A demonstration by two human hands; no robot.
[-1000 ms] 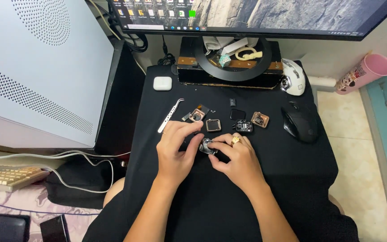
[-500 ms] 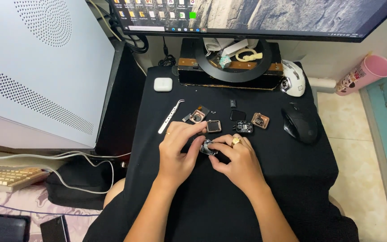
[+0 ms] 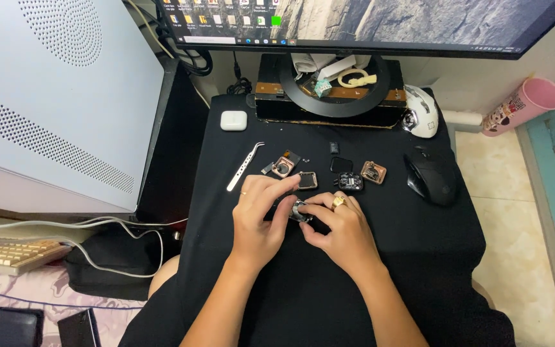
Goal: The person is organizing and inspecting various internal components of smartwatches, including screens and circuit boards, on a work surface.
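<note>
Both my hands meet over the middle of a black cloth (image 3: 419, 257). My left hand (image 3: 261, 215) and my right hand (image 3: 338, 228), which wears a gold ring, pinch one small dark metal watch part (image 3: 299, 211) between their fingertips. Just beyond the fingers lie several small square smartwatch parts: a copper-toned frame (image 3: 308, 180), a round-centred piece (image 3: 283, 166), a dark module (image 3: 349, 182), a black square screen (image 3: 341, 164) and a copper case (image 3: 373, 171). Metal tweezers (image 3: 244, 166) lie to the left of them.
A white earbud case (image 3: 233, 120) lies at the back left. A black mouse (image 3: 431, 178) and a white mouse (image 3: 421, 110) are on the right. A monitor (image 3: 380, 22) stands on a round base (image 3: 332, 90). White computer case (image 3: 52, 96) on the left, pink cup (image 3: 525, 103) far right.
My hands stay in the same spot on the cloth; only the fingers shift slightly around the small part. Nothing else has moved.
</note>
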